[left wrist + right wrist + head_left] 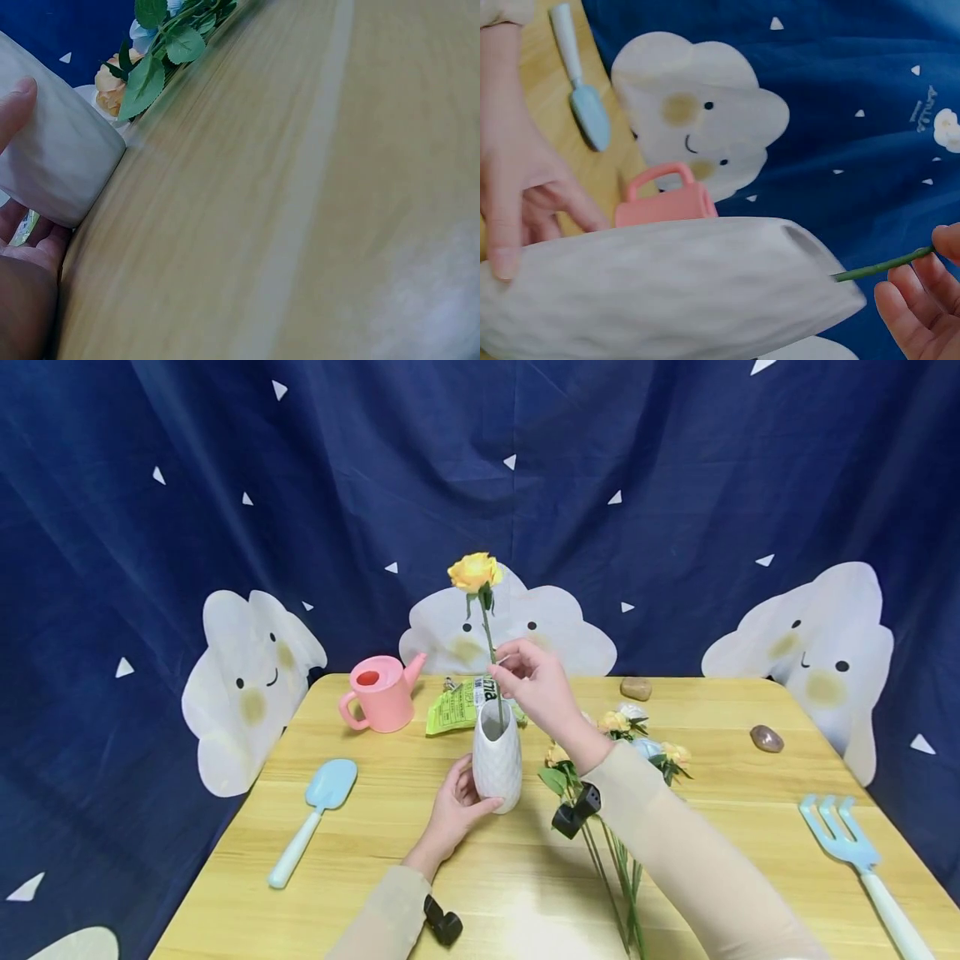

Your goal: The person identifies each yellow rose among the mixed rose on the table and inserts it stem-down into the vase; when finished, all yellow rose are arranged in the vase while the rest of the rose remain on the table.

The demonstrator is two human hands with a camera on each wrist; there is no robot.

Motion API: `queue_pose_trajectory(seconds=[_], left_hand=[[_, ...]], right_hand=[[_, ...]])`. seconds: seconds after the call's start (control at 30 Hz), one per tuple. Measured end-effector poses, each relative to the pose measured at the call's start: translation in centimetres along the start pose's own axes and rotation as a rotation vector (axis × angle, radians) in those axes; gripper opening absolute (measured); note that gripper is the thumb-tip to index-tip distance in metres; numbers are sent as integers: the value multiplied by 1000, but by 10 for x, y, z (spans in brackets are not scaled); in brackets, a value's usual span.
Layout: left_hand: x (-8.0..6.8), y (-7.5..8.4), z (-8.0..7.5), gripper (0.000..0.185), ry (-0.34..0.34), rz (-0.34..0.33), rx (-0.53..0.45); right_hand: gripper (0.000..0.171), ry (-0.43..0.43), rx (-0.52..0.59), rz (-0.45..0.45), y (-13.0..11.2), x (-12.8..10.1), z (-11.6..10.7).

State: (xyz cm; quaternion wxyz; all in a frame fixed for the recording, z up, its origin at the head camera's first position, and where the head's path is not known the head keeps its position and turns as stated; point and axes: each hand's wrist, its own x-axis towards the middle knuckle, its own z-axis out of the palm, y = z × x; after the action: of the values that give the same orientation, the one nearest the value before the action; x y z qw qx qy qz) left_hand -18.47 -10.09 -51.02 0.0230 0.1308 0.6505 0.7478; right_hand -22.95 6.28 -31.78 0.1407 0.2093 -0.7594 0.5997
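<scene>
Left hand [453,810] grips the white vase [497,758] mid-table; right hand [536,681] pinches the yellow rose [476,572] stem in its mouth. Loose flowers [630,735] lie right, a pink watering can [381,692] far left.

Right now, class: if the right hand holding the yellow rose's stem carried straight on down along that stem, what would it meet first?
The right hand, pinching the green stem of the yellow rose, would probably first meet the mouth of the white textured ceramic vase, directly below; the stem already enters it. The left hand holds that vase.
</scene>
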Motion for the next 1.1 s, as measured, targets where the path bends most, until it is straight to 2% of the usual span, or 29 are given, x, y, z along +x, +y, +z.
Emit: queue_pose_trajectory(seconds=[0.1, 0.4, 0.7, 1.1], left_hand=[[-3, 9, 2, 79, 0, -6, 16], [-3, 7, 1, 78, -11, -2, 44], [-1, 6, 1, 78, -11, -19, 32], [-2, 8, 2, 78, -16, -25, 34]], right_hand=[[9, -24, -68, 0, 5, -5, 1], [7, -90, -165, -23, 8, -13, 0], [6, -105, -192, -51, 14, -18, 6], [4, -127, -219, 10, 23, -24, 10]])
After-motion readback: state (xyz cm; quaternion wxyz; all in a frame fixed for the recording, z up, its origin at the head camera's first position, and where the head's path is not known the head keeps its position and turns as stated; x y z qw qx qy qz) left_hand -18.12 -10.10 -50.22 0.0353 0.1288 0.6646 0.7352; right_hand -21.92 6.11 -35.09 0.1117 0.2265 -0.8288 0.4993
